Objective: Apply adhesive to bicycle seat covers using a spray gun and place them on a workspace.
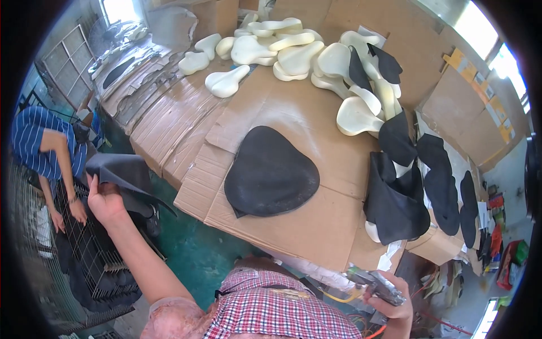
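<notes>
My left hand is raised at the left with a black fabric sheet pinched between thumb and fingers. The sheet hangs out past the cardboard's left edge. At the lower right, my right hand grips a grimy metal spray gun, low beside the front edge of the cardboard. In front of me, a rounded, heart-shaped black cover piece lies on the cardboard-covered table, touched by neither hand. Several cream foam bicycle saddle pads are heaped toward the back.
More black cover pieces lie at the right, some draped over pads. A co-worker in a striped shirt bends over a wire rack at the left. A yellow hose runs below the table edge. Cardboard walls stand behind.
</notes>
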Demonstrator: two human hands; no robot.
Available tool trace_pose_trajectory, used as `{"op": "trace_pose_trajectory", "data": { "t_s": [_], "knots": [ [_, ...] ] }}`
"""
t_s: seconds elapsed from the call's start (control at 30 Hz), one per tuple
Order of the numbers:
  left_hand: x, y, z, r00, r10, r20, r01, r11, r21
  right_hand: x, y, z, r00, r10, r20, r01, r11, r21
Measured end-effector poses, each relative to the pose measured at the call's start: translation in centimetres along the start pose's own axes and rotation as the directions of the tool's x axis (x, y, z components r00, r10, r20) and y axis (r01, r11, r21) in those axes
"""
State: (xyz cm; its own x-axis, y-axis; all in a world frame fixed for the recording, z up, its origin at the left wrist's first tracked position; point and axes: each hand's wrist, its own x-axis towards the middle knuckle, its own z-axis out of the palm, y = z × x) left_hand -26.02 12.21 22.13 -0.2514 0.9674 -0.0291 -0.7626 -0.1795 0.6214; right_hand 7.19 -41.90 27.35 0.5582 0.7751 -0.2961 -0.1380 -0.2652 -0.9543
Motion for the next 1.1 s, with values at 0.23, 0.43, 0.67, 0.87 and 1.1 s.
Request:
{"op": "trace_pose_trajectory", "data": {
  "t_s": [0.23, 0.43, 0.67, 0.87, 1.1],
  "knots": [
    [3.1, 2.7, -5.7, 0.998, 0.04, -0.043, -0.044, 0.996, -0.076, 5.5, 0.1, 2.5, 0.965, -0.226, -0.136, 0.228, 0.974, -0.003],
    [1.4, 3.1, -4.5, 0.984, 0.17, 0.047, -0.169, 0.985, -0.023, 3.8, 1.0, -0.1, 0.946, -0.204, -0.251, 0.194, 0.979, -0.064],
    [4.3, 3.0, -6.7, 0.991, 0.127, -0.042, -0.131, 0.987, -0.09, 1.0, 1.0, -0.4, 0.99, -0.053, -0.133, 0.043, 0.996, -0.073],
    [3.8, 2.1, -6.3, 0.975, 0.202, -0.09, -0.207, 0.977, -0.05, 4.1, -0.6, 1.7, 0.996, -0.061, 0.057, 0.058, 0.997, 0.057],
    [1.3, 1.1, -3.2, 0.984, 0.114, -0.138, -0.115, 0.993, 0.001, 5.0, -0.9, 0.5, 0.975, -0.152, -0.163, 0.165, 0.984, 0.066]
  ]
}}
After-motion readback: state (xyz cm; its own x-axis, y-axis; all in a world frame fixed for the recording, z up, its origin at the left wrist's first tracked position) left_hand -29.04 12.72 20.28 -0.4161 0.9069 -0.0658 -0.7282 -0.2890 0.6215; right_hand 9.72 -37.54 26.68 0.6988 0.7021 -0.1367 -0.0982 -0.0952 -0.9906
